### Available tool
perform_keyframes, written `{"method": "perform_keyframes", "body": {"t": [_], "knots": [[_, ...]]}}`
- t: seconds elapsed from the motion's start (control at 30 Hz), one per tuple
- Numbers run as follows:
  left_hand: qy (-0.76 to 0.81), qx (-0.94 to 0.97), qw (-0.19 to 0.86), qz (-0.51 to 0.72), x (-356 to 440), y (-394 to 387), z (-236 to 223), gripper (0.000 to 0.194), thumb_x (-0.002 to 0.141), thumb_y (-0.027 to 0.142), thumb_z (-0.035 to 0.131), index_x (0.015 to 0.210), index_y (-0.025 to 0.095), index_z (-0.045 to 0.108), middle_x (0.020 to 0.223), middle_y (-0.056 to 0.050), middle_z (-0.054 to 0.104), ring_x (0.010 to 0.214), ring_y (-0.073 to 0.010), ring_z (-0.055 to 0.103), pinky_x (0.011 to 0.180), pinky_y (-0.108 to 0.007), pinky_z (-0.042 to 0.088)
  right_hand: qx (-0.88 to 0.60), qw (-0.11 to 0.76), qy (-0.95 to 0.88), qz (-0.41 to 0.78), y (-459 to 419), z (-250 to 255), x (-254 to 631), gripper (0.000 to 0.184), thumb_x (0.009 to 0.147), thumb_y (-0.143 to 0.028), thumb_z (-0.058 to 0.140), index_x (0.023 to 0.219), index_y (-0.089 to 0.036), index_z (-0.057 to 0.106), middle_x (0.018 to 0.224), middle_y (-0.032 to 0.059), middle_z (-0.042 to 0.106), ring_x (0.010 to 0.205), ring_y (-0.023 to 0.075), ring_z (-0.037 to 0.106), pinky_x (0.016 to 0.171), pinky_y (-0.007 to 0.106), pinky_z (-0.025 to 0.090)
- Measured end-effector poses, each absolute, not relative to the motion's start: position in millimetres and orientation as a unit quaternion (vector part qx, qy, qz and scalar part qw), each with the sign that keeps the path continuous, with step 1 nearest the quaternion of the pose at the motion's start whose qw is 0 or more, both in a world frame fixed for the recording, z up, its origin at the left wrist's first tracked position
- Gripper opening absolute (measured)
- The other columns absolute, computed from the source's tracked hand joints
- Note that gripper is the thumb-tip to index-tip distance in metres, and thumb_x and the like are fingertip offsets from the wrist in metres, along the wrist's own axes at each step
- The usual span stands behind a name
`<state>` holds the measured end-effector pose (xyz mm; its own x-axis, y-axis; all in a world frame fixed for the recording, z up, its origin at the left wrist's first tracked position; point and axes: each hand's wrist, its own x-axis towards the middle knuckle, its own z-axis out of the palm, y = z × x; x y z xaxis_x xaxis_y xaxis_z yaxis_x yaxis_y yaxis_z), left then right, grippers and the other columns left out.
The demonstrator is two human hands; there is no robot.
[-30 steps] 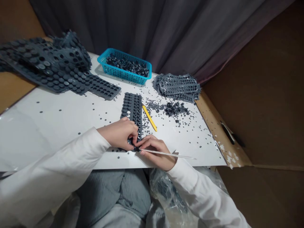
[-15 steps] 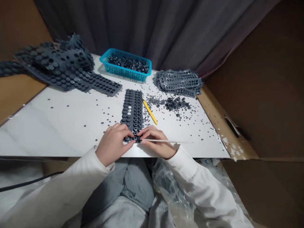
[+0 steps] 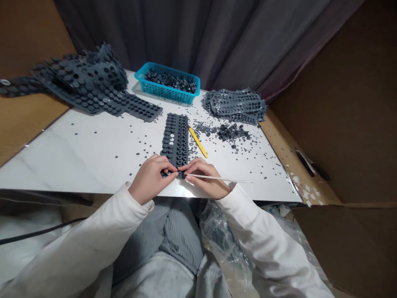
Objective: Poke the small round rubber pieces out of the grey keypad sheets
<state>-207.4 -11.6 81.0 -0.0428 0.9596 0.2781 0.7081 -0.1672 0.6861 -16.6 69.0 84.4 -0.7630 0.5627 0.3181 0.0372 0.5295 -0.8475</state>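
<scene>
My left hand point(image 3: 150, 180) pinches the near end of a dark grey rubber strip point(image 3: 175, 138), which lies flat and carries rows of round studs. My right hand point(image 3: 203, 179) meets it there, with its fingertips at the strip's end. That hand is shut on a thin white stick point(image 3: 217, 178), whose long end points right across the table. The fingers hide the strip's last studs. A yellow pencil point(image 3: 197, 142) lies just right of the strip, out of reach of neither hand's fingers touching it.
Small dark discs lie scattered over the white board point(image 3: 77, 165), with a heap point(image 3: 232, 132) at right. A blue plastic basket point(image 3: 167, 82) holds dark pieces. Piled studded sheets point(image 3: 89, 85) and a stack point(image 3: 235, 106) lie behind. A clear plastic bag point(image 3: 221, 244) sits below the board's near edge.
The view has tilted, so the table sits higher in the picture. My left hand has moved closer to my right hand at the strip's end, and both still hold their things.
</scene>
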Motion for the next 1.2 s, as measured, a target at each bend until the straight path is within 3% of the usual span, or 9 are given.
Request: {"method": "perform_keyframes", "body": {"t": [0.4,0.9,1.2], "knots": [[0.631,0.659,0.201,0.356,-209,-11,81,0.014,0.080,0.030,0.061,0.074,0.022,0.071,0.066,0.000,0.056,0.075,-0.0181,0.051,0.067,-0.029,0.038,-0.160,0.297,-0.837,0.430,70,86,-17,0.007,0.088,-0.026,0.060,0.088,-0.020,0.062,0.097,0.0097,0.071,0.092,0.0196,0.063,0.080,0.037,0.051],[0.631,0.673,0.188,0.338,-209,-10,80,0.016,0.081,0.029,0.058,0.072,0.021,0.069,0.066,0.000,0.054,0.073,-0.0180,0.050,0.068,-0.031,0.039,-0.089,0.313,-0.899,0.293,69,77,-21,0.005,0.092,-0.022,0.052,0.090,-0.022,0.056,0.099,0.0082,0.070,0.089,0.0187,0.060,0.082,0.036,0.049],[0.629,0.675,0.187,0.336,-208,-11,82,0.015,0.080,0.029,0.060,0.071,0.021,0.069,0.065,0.000,0.055,0.074,-0.0184,0.050,0.069,-0.031,0.038,-0.096,0.302,-0.924,0.214,71,71,-23,0.014,0.096,-0.025,0.044,0.094,-0.021,0.057,0.105,0.0110,0.068,0.091,0.0194,0.061,0.081,0.037,0.050]]}}
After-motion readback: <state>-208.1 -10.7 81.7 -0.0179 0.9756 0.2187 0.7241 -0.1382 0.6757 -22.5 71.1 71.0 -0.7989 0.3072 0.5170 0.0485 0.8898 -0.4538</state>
